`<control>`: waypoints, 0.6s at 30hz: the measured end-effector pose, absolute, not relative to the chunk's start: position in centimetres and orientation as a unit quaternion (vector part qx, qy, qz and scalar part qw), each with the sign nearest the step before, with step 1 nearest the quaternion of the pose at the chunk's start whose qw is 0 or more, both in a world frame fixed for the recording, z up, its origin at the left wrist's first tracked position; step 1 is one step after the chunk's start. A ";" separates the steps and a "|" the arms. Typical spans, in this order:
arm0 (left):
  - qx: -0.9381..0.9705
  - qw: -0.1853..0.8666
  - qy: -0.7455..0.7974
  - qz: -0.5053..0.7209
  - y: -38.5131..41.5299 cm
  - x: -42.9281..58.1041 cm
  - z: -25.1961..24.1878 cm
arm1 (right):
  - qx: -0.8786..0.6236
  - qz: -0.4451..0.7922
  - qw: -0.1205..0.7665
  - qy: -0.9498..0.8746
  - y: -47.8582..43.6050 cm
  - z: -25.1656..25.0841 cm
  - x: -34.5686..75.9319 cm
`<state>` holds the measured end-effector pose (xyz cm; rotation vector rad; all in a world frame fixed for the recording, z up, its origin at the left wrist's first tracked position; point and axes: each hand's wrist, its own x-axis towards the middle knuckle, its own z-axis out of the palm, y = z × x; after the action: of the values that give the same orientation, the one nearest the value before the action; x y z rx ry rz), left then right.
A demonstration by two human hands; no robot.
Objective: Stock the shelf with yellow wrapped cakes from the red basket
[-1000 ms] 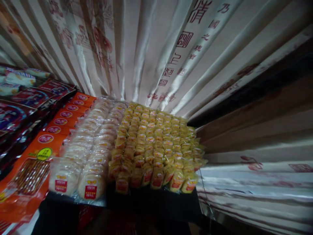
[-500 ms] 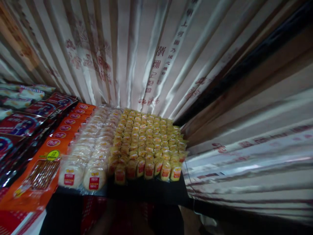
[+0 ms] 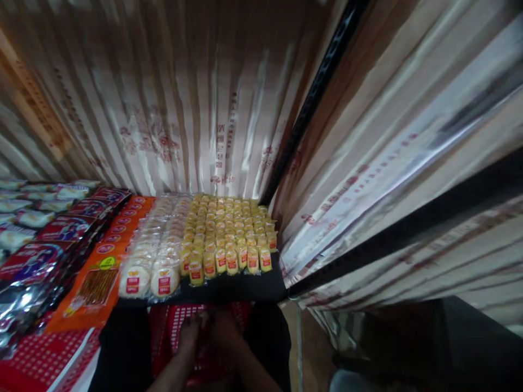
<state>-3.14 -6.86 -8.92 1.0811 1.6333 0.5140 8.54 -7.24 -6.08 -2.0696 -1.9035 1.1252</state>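
Note:
My left hand (image 3: 189, 330) and my right hand (image 3: 223, 328) are close together, low in the view between my dark-clad knees. Both are at a red plastic basket (image 3: 180, 317) with a lattice wall. Dim light hides the fingers, so whether either hand grips anything cannot be made out. Beyond them, on a black shelf (image 3: 241, 289), stand rows of small yellow-wrapped cakes (image 3: 231, 258) with red labels. To their left are two rows of round white crackers or biscuits (image 3: 164, 281) in clear wrappers.
Orange packets of brown sticks (image 3: 96, 286), dark red foil packets (image 3: 35, 263) and white packets (image 3: 36, 218) lie farther left. Another red basket (image 3: 36, 351) is at the lower left. Printed curtains (image 3: 196, 125) hang behind, with black metal posts (image 3: 312, 106) on the right.
My view has shifted, so the shelf appears smaller and the right-hand curtain shows more. My hands and forearms, barely visible in the dark before, now show at the red basket.

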 end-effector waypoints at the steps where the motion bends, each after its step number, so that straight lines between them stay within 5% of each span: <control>1: 0.430 0.544 0.683 0.228 -7.2 -2.8 -8.4 | -0.682 0.377 0.057 -0.625 -7.5 -5.2 9.0; 8: 0.419 0.550 0.630 0.355 -8.5 -0.4 -3.1 | -0.650 0.353 0.188 -0.646 -9.5 1.1 12.2; 18: 0.587 0.509 0.522 0.351 -5.3 3.4 4.5 | -0.624 0.259 0.381 -0.632 -9.0 6.0 17.0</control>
<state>3.37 -5.30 4.51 1.4140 1.2579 0.8447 16.96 -9.03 6.04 -1.5921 -1.6122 0.6608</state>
